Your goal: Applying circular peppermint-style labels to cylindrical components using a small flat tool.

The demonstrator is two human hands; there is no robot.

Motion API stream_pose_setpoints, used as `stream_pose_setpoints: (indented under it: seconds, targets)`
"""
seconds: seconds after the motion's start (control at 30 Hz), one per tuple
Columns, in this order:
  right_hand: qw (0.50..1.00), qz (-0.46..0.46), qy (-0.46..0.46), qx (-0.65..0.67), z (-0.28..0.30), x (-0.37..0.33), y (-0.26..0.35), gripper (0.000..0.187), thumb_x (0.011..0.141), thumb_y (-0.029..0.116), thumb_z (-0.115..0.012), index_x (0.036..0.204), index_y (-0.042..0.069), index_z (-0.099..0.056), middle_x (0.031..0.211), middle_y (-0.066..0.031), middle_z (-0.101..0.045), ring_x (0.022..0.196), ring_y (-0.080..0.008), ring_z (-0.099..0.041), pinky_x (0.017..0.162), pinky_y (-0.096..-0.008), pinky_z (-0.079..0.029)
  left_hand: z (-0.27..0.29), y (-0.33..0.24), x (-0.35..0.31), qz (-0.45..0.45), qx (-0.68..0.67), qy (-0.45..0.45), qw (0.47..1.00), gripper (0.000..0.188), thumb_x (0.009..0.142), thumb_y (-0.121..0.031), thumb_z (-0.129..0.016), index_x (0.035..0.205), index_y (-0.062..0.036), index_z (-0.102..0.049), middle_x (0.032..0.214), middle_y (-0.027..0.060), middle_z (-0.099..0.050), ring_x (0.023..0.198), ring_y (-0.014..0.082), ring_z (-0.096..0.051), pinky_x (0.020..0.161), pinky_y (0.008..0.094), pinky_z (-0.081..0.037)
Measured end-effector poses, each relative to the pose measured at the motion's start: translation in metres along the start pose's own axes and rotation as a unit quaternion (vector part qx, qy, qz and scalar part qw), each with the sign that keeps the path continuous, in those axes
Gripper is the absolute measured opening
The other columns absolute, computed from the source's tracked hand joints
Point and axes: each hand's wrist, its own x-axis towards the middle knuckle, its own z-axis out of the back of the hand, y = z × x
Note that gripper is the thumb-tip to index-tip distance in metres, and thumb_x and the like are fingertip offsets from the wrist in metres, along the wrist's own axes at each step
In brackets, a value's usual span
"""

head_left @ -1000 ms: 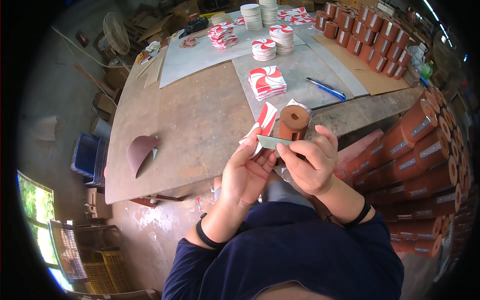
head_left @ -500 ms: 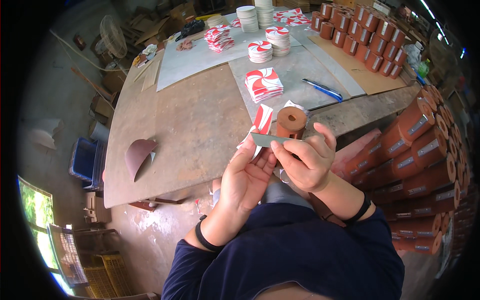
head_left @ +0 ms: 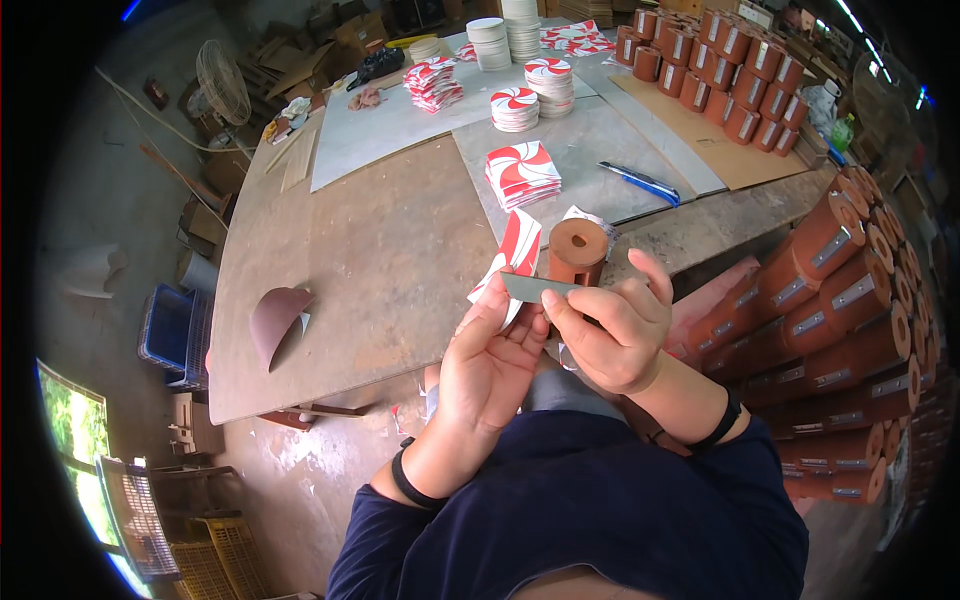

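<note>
My right hand (head_left: 620, 330) pinches a thin grey metal strip (head_left: 530, 287) between thumb and bent fingers, its little finger raised. At the strip's far end, the thumb of my left hand (head_left: 483, 355) closes on a red-and-white printed paper piece (head_left: 520, 243). The paper stands up behind the strip, and part of it is hidden by the strip and my fingers. Just behind my right hand, a brown cylinder (head_left: 578, 243) with a hole in its top stands upright by the table edge. White paper scraps (head_left: 590, 217) lie behind it.
On the table (head_left: 340, 240) are a square swirl-print stack (head_left: 523, 172), round stacks (head_left: 514, 110), a blue utility knife (head_left: 640, 184) and a curved brown sheet (head_left: 274, 325). Many brown cylinders (head_left: 835, 290) are piled at my right, others (head_left: 720, 75) at the back. Blue crates (head_left: 170, 330) stand left.
The grey strip tilts slightly differently, its broad face turned more toward me. Both hands keep their grip and have barely moved. The whole view has shifted slightly.
</note>
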Motion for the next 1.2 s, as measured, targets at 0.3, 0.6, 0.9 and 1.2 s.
stream_pose_setpoints:
  seconds: [0.3,0.6,0.9,1.2]
  targets:
    - [1.000,-0.007,0.002,0.005,0.000,0.002,-0.005,0.015,0.063,0.005,-0.073,0.076,0.011,-0.070,0.075,0.0036,-0.051,0.057,-0.0127,-0.043,0.092,-0.0409,-0.039,0.003,0.001,0.000,0.001,0.015,0.002,1.000,0.037,0.092,-0.016,-0.049,0.127,-0.0044,-0.044,0.117,0.0085,-0.054,0.103,0.0201,-0.053,0.089,0.0331,-0.044]
    - [1.000,-0.010,-0.003,0.009,0.000,0.006,-0.008,0.014,0.066,0.009,-0.068,0.080,0.009,-0.070,0.073,0.0034,-0.051,0.058,-0.0137,-0.044,0.087,-0.0400,-0.043,0.004,0.000,-0.001,-0.006,0.018,0.023,1.000,0.041,0.091,-0.014,-0.049,0.130,-0.0028,-0.041,0.119,0.0092,-0.053,0.102,0.0207,-0.054,0.088,0.0332,-0.044]
    - [0.998,-0.043,0.012,0.049,0.002,0.007,-0.009,0.027,0.061,-0.002,-0.070,0.086,0.008,-0.069,0.074,0.0016,-0.052,0.060,-0.0143,-0.046,0.094,-0.0423,-0.039,0.005,-0.002,-0.002,-0.010,0.003,0.036,0.999,0.038,0.090,-0.010,-0.051,0.127,-0.0014,-0.045,0.112,0.0101,-0.058,0.096,0.0214,-0.057,0.084,0.0330,-0.046]
    - [0.996,-0.056,0.015,0.066,0.002,0.008,-0.010,0.027,0.062,-0.003,-0.069,0.086,0.008,-0.069,0.073,0.0010,-0.052,0.061,-0.0151,-0.048,0.094,-0.0438,-0.040,0.011,-0.003,-0.001,-0.006,-0.005,0.054,0.998,0.034,0.090,-0.007,-0.050,0.123,0.0000,-0.048,0.110,0.0114,-0.059,0.087,0.0217,-0.059,0.076,0.0324,-0.049]
